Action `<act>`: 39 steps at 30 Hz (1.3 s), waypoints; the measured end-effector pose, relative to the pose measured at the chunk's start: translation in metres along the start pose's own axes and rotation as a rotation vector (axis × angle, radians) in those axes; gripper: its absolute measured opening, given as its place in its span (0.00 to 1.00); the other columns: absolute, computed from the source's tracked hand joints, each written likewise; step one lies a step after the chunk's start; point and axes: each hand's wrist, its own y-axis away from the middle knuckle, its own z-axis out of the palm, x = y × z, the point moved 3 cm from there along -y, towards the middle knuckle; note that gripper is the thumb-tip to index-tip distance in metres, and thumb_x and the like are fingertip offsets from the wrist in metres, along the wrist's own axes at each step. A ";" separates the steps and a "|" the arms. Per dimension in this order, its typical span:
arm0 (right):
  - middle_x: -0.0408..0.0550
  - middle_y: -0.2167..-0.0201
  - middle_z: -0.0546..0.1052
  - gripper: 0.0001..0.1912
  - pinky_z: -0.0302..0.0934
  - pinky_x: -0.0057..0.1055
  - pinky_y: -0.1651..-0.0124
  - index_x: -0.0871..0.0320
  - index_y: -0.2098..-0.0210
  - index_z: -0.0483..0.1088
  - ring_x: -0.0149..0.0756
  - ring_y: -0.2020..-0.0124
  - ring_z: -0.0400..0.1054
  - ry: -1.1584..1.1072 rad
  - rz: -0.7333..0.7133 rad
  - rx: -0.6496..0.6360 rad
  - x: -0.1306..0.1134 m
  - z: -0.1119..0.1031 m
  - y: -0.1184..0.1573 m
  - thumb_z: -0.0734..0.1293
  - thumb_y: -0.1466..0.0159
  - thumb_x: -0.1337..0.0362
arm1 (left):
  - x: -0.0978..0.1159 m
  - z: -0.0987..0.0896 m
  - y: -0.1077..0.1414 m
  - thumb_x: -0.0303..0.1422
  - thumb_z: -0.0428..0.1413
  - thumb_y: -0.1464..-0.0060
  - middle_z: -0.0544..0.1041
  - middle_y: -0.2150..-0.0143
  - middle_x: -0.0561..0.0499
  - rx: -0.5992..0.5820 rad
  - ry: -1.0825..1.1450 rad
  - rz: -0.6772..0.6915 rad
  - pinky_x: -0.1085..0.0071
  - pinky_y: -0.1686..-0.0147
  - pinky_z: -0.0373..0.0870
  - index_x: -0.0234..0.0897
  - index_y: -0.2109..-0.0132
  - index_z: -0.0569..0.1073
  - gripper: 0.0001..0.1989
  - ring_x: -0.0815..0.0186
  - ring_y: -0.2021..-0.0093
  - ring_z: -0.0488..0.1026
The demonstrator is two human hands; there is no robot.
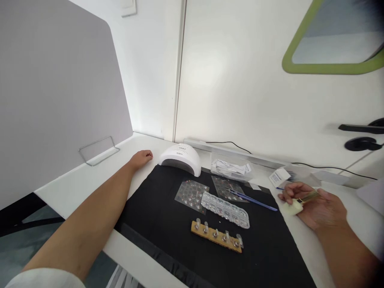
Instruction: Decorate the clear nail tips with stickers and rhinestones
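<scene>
My left hand [140, 159] rests on the white table beside the white nail lamp [183, 155], its fingers curled in, with nothing seen in them. On the right, my right hand [322, 210] is closed around a small nail polish bottle [295, 207], pale yellow with a clear golden part. A wooden strip [214, 237] bearing several clear nail tips on stands lies on the black mat [168, 244]. Behind it sits a clear compartment case [225, 209] of small shiny pieces. Blue tweezers [255, 201] lie across a clear sticker sheet [224, 185]; another sheet [190, 196] is left of the case.
A clear tray [231, 169] with white packets stands at the back of the table, and a small white box [279, 177] is near my right hand. A grey partition [60, 88] with a wire holder [100, 151] rises on the left. Black cables run along the wall.
</scene>
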 end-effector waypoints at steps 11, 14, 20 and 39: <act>0.49 0.79 0.66 0.25 0.65 0.40 0.70 0.58 0.79 0.75 0.38 0.81 0.60 0.008 -0.002 -0.018 -0.001 0.001 -0.001 0.71 0.60 0.41 | 0.000 0.000 0.000 0.34 0.50 0.49 0.74 0.69 0.52 0.022 0.006 -0.012 0.68 0.66 0.62 0.38 0.65 0.74 0.09 0.62 0.66 0.70; 0.49 0.80 0.64 0.24 0.64 0.39 0.70 0.58 0.81 0.72 0.37 0.80 0.60 0.009 -0.004 -0.031 -0.001 0.002 -0.001 0.70 0.58 0.41 | 0.002 -0.001 0.002 0.35 0.50 0.50 0.74 0.68 0.52 0.021 0.006 -0.003 0.68 0.66 0.62 0.38 0.66 0.74 0.09 0.61 0.65 0.70; 0.49 0.79 0.65 0.25 0.63 0.39 0.71 0.58 0.80 0.72 0.37 0.80 0.59 -0.009 0.001 -0.034 0.001 0.000 -0.001 0.71 0.58 0.41 | 0.002 -0.002 0.002 0.33 0.50 0.49 0.75 0.68 0.53 0.025 0.000 0.005 0.68 0.65 0.62 0.38 0.67 0.73 0.08 0.62 0.64 0.71; 0.51 0.75 0.68 0.31 0.65 0.34 0.72 0.58 0.74 0.75 0.41 0.74 0.63 -0.140 0.038 0.026 0.008 -0.006 -0.001 0.73 0.61 0.35 | -0.001 0.000 0.000 0.35 0.49 0.50 0.72 0.72 0.54 0.031 0.007 -0.002 0.69 0.68 0.62 0.39 0.67 0.72 0.08 0.63 0.68 0.69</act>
